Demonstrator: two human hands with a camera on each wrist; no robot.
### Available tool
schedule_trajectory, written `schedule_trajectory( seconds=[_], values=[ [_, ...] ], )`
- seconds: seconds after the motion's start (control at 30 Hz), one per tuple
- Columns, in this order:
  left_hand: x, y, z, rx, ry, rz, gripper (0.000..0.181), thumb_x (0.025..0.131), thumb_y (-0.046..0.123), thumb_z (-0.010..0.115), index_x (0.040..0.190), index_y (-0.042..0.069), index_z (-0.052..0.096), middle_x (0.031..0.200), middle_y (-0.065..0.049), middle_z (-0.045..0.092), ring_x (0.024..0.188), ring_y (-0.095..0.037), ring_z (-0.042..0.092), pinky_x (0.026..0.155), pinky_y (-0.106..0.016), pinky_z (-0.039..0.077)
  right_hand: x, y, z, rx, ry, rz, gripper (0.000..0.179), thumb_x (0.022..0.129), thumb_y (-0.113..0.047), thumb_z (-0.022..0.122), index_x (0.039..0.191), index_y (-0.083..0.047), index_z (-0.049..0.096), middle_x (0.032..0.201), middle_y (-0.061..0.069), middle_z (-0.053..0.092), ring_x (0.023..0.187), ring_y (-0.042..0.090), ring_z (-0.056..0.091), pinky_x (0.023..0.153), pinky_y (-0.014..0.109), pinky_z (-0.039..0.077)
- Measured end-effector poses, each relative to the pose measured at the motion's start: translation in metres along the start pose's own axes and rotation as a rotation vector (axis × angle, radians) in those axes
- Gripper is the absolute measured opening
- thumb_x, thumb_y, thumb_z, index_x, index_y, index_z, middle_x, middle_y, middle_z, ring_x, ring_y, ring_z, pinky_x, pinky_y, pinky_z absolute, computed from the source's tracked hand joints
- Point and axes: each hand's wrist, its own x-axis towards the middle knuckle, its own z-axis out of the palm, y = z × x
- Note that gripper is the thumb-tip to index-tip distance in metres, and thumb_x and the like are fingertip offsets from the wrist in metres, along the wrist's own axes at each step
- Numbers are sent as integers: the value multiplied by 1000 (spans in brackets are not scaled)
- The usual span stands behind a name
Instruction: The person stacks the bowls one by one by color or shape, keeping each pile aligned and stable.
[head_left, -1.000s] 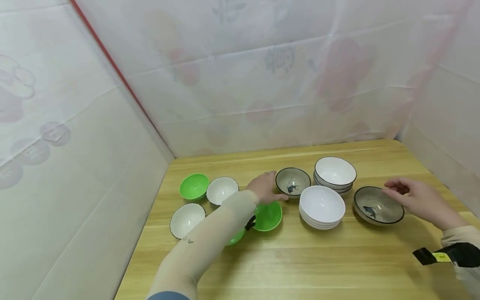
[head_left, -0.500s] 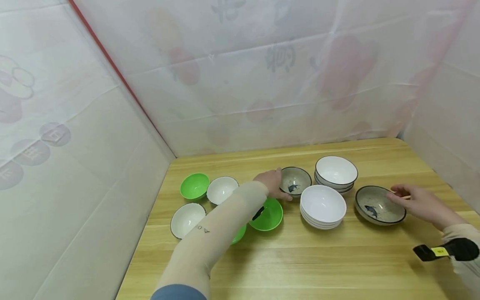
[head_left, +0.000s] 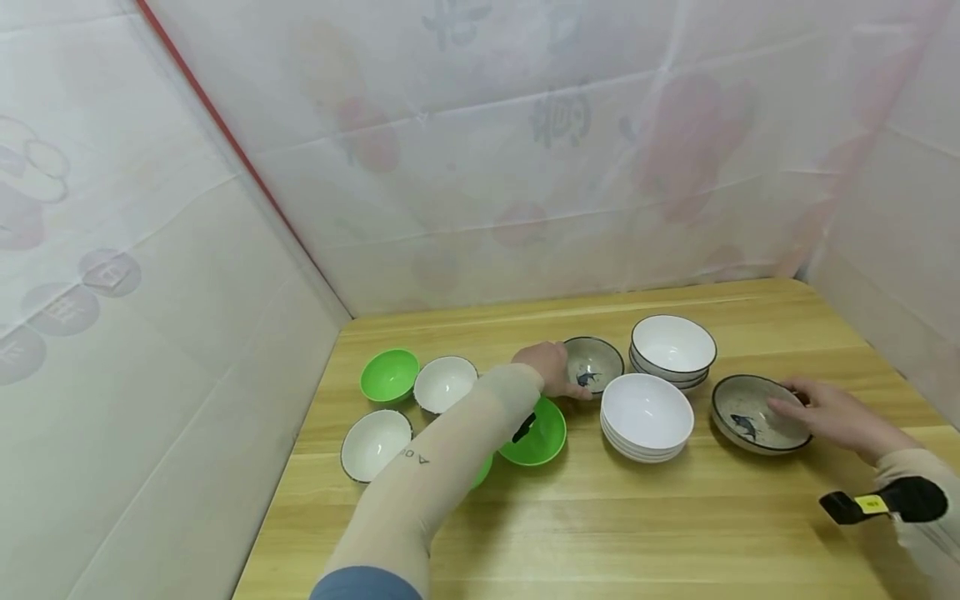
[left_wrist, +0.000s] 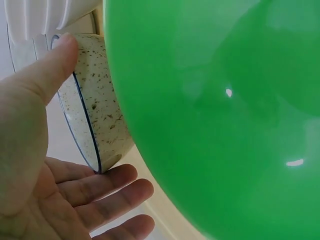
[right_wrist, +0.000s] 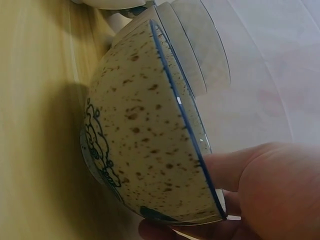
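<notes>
The larger speckled bowl (head_left: pixel 752 417) is at the right of the wooden table (head_left: pixel 600 533), beside a stack of plain white bowls (head_left: pixel 647 417). The right hand (head_left: pixel 842 414) pinches its wall, thumb inside the rim, fingers outside underneath. The smaller speckled bowl (head_left: pixel 597 367) stands just behind 1 green bowl (head_left: pixel 543 440). At its left side is the left hand (head_left: pixel 550 369), fingers slightly spread, thumb at the rim; whether they squeeze it cannot be told. 2 dark-rimmed white bowls (head_left: pixel 444 383) stand farther left.
</notes>
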Motion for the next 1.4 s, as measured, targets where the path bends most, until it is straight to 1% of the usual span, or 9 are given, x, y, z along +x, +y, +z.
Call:
schedule_trajectory(
  seconds=[0.1, 0.2, 0.4, 0.53, 0.83, 1.0, 1.17, 1.3, 1.4],
  values=[
    [0, 0, -2, -9, 2, -1, 77, 68, 78, 63, 107, 11, 60, 92, 2, 61, 74, -11, 55, 62, -28, 51, 0, 0, -1, 1, -5, -8, 39, 102, -35, 45, 110, 2, 54, 103, 25, 56, 89, 33, 53, 63, 35, 45],
    [0, 0, -6, -15, 3, 5, 73, 68, 76, 65, 102, 11, 62, 89, 3, 61, 74, -11, 56, 60, -27, 50, 0, 0, -2, 12, -11, -3, 36, 104, -32, 41, 110, 0, 56, 102, 19, 58, 87, 22, 51, 59, 29, 41],
    [0, 0, -11, -34, -14, -13, 68, 65, 74, 70, 96, 13, 62, 85, 5, 59, 74, -12, 56, 59, -25, 47, 2, 2, -1, 53, -40, 16, 47, 105, -30, 36, 129, 8, 49, 119, 31, 54, 98, 27, 55, 62, 31, 50],
    [0, 0, -12, -39, -20, -26, 68, 64, 73, 71, 97, 14, 62, 85, 6, 59, 74, -11, 56, 59, -26, 48, 1, -2, -2, 89, -53, 24, 47, 105, -30, 35, 129, 9, 48, 115, 28, 55, 91, 17, 55, 62, 32, 51],
    [2, -1, -11, -44, -15, -12, 69, 64, 73, 72, 98, 14, 62, 84, 5, 59, 73, -12, 55, 59, -26, 48, -1, -6, -6, 177, -82, 45, 45, 106, -26, 33, 127, 12, 44, 107, 21, 57, 85, 15, 58, 63, 34, 54],
    [6, -6, -8, -60, -27, -3, 70, 63, 72, 73, 101, 14, 62, 86, 5, 60, 75, -12, 56, 61, -26, 48, -1, -4, -8, 165, -65, 31, 46, 106, -22, 32, 130, 16, 40, 111, 30, 55, 85, 13, 58, 63, 33, 55],
    [8, -10, -6, -76, -33, 12, 66, 63, 71, 74, 96, 14, 64, 85, 5, 61, 75, -13, 56, 62, -26, 48, -2, -2, -13, 168, -70, 41, 52, 107, -24, 30, 135, 20, 31, 119, 41, 47, 91, 23, 61, 64, 35, 56],
    [6, -11, -6, -83, -16, 21, 65, 64, 70, 74, 94, 13, 64, 84, 5, 60, 74, -13, 55, 63, -26, 48, -3, -3, -19, 191, -65, 47, 53, 107, -25, 28, 135, 20, 30, 114, 37, 52, 87, 22, 63, 64, 35, 57],
    [3, -12, -7, -93, -5, 21, 64, 65, 68, 75, 94, 12, 63, 83, 4, 60, 73, -13, 54, 62, -26, 48, -4, -3, -23, 223, -59, 47, 51, 107, -25, 28, 133, 18, 33, 105, 27, 58, 80, 17, 64, 64, 35, 57]
  ],
)
